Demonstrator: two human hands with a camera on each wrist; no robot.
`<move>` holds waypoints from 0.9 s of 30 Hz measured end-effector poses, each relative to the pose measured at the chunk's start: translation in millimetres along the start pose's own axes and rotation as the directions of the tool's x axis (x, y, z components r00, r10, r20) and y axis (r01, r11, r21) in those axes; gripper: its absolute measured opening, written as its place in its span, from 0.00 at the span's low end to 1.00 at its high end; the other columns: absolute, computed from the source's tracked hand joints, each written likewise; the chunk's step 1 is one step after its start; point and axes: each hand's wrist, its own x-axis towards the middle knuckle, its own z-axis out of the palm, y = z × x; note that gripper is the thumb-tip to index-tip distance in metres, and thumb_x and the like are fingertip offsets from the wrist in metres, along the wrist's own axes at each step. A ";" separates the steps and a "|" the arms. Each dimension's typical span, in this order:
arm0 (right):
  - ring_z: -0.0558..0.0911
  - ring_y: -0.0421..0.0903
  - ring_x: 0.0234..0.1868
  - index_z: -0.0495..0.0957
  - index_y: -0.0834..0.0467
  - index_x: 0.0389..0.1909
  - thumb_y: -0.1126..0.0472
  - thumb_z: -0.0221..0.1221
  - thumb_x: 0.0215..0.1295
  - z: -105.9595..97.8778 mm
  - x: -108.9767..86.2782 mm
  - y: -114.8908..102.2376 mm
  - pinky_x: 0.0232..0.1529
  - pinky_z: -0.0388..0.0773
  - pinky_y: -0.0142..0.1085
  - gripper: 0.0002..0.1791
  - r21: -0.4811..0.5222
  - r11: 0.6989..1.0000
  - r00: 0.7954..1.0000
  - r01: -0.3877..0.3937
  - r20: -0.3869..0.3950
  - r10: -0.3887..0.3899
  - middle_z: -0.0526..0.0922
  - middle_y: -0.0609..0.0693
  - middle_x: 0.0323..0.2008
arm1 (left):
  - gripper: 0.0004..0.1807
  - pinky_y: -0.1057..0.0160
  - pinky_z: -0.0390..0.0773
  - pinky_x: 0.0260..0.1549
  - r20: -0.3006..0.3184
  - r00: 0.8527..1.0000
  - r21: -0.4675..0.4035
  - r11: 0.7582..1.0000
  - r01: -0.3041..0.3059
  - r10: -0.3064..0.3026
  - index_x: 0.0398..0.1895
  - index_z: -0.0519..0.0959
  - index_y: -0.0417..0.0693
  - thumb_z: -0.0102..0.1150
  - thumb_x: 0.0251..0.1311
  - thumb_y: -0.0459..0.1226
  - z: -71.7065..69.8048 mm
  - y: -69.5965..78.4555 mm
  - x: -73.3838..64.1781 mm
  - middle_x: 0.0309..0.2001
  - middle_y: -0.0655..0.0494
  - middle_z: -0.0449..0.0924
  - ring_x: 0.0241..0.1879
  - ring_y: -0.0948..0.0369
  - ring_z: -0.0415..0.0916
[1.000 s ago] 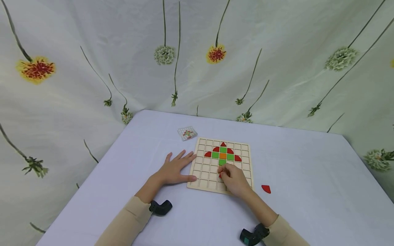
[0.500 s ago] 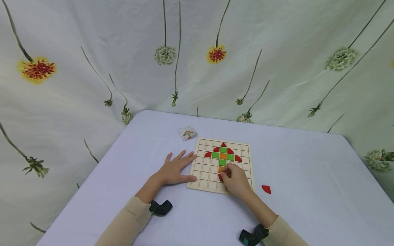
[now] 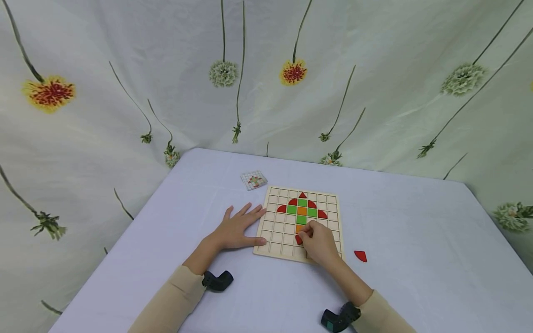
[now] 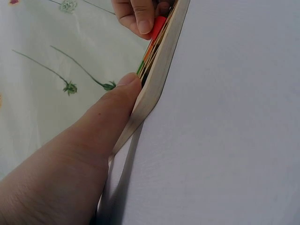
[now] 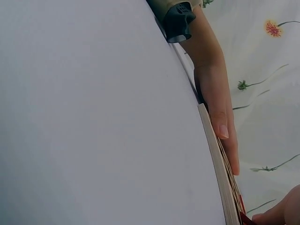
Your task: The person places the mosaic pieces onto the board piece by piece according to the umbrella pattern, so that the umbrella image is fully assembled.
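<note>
A square wooden grid board [image 3: 272, 236] lies on the table. Green, orange and red pieces form a pattern in its cells, topped by a red triangle [image 3: 302, 195]. My left hand [image 3: 235, 231] rests with spread fingers at the board's left edge, thumb [image 4: 126, 89] over its rim. My right hand [image 3: 319, 243] pinches a red piece [image 4: 158, 28] between thumb and fingertips, just below an orange square [image 3: 299, 228]. In the left wrist view this red piece stands tilted up from the board, its lower part partly hidden by the fingers.
A loose red quarter-round piece [image 3: 360, 255] lies on the table right of the board. Behind the board's left corner is a small card [image 3: 253, 180] printed with a similar pattern. A flowered cloth [image 3: 266, 92] hangs behind the white-covered table [image 3: 416, 231].
My right fingers have shifted slightly to the right and off the orange square, which now shows. The red piece they pinch has turned a little. My left hand has stayed still.
</note>
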 end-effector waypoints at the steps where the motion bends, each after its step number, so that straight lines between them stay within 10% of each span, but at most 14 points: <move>1: 0.71 0.43 0.23 0.78 0.61 0.30 0.67 0.62 0.63 0.0 -0.1 -0.3 0.22 0.69 0.33 0.04 -0.003 1.000 1.000 -0.005 -0.001 0.005 0.74 0.47 0.21 | 0.52 0.33 0.31 0.65 0.000 1.000 0.000 1.000 0.000 0.000 0.77 0.56 0.60 0.52 0.52 0.72 -0.1 0.0 -0.1 0.76 0.60 0.50 0.76 0.52 0.38; 27: 0.71 0.43 0.22 0.77 0.61 0.26 0.67 0.62 0.62 -3.9 -0.2 1.3 0.22 0.68 0.33 0.06 -0.021 0.999 0.999 -0.036 -0.007 0.036 0.73 0.48 0.20 | 0.52 0.34 0.31 0.65 0.003 1.000 -0.004 1.000 0.001 -0.001 0.77 0.55 0.59 0.51 0.52 0.72 -1.5 1.4 -0.4 0.76 0.60 0.49 0.76 0.52 0.38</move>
